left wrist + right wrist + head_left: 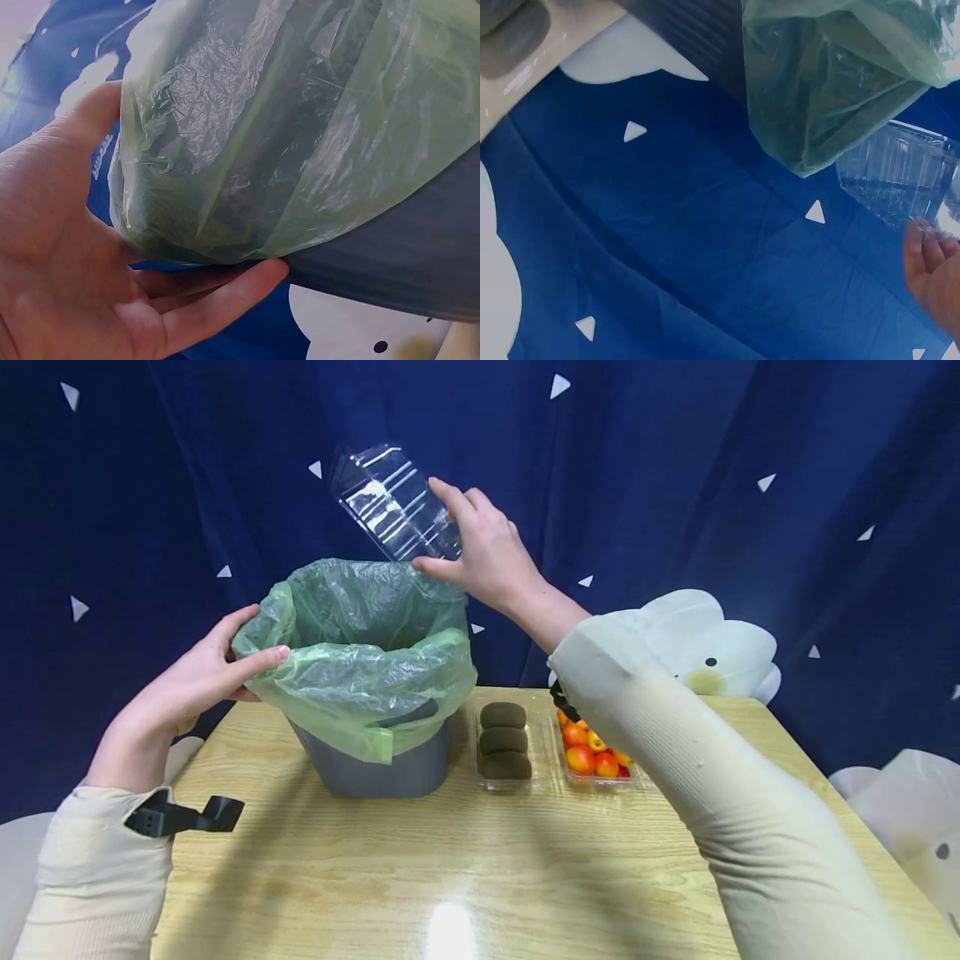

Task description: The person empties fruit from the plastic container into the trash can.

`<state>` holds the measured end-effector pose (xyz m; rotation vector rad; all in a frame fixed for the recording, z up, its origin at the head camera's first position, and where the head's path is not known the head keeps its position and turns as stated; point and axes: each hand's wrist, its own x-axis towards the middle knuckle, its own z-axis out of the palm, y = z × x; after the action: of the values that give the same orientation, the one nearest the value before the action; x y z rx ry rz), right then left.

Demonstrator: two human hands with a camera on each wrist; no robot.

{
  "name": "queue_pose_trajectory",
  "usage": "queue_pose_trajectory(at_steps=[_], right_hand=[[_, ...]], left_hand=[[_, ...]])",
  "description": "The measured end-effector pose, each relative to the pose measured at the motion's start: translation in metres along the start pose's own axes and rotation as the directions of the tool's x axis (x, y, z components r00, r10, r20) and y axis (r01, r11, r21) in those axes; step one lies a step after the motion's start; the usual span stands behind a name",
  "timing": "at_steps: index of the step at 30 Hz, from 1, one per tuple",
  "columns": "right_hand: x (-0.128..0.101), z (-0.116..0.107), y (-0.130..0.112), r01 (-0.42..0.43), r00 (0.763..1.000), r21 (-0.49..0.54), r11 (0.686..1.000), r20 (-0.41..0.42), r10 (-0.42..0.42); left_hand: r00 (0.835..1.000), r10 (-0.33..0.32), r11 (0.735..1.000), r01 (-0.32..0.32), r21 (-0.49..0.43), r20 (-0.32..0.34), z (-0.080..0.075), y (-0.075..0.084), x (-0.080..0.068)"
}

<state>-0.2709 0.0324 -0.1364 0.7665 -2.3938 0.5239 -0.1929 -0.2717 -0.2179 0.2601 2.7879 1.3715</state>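
A grey trash bin (375, 768) lined with a translucent green plastic bag (360, 668) stands on the table. My left hand (198, 672) grips its left end over the bag, thumb at the front and other fingers round the back. Up close, the left wrist view shows that hand (82, 247) against the bag (240, 135). Above the bin's far right edge, my right hand (483, 543) holds a clear plastic container (397, 502), tilted, between thumb and fingers. A small orange-yellow spot shows by the fingers, too little to identify. The right wrist view shows the container (900, 165) beside the bag.
To the right of the bin, a clear tray holds several brown oval kiwis (503, 741). Next to it is a clear box of small orange-red fruits (588, 756), partly hidden by my right sleeve. A blue curtain (480, 410) hangs behind the wooden table (390, 877).
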Motion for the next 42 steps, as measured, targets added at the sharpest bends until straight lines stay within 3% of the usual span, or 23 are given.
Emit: queue_pose_trajectory(at_steps=[10, 14, 28, 31, 37, 40, 42], right_hand=[[-0.008, -0.001, 0.012, -0.054, 0.997, 0.196, 0.979, -0.047, 0.064], [-0.012, -0.004, 0.016, -0.102, 0.99, 0.3, 0.949, -0.063, 0.127], [-0.047, -0.034, 0.049, -0.26, 0.943, 0.484, 0.836, -0.058, 0.326], [-0.056, -0.038, 0.058, -0.269, 0.934, 0.576, 0.772, -0.04, 0.355], [-0.073, -0.048, 0.073, -0.221, 0.915, 0.804, 0.552, -0.024, 0.402], [-0.082, -0.053, 0.078, -0.223, 0.905, 0.848, 0.481, -0.003, 0.425], [-0.089, -0.056, 0.082, -0.248, 0.897, 0.848, 0.469, 0.019, 0.441]], left_hand=[[1.0, 0.016, 1.0, -0.016, -0.023, -0.017, 0.0, -0.001, -0.002], [1.0, 0.012, 1.0, -0.012, -0.025, -0.02, 0.001, -0.001, -0.002], [1.0, 0.009, 0.999, -0.01, -0.042, -0.028, 0.004, 0.001, -0.004], [1.0, 0.01, 0.999, -0.011, -0.045, -0.029, 0.005, 0.001, -0.005], [1.0, 0.016, 0.999, -0.017, -0.041, -0.027, 0.005, 0.003, -0.003], [1.0, 0.014, 0.999, -0.015, -0.036, -0.024, 0.005, 0.004, -0.002], [1.0, 0.012, 0.999, -0.012, -0.032, -0.022, 0.005, 0.004, -0.002]])
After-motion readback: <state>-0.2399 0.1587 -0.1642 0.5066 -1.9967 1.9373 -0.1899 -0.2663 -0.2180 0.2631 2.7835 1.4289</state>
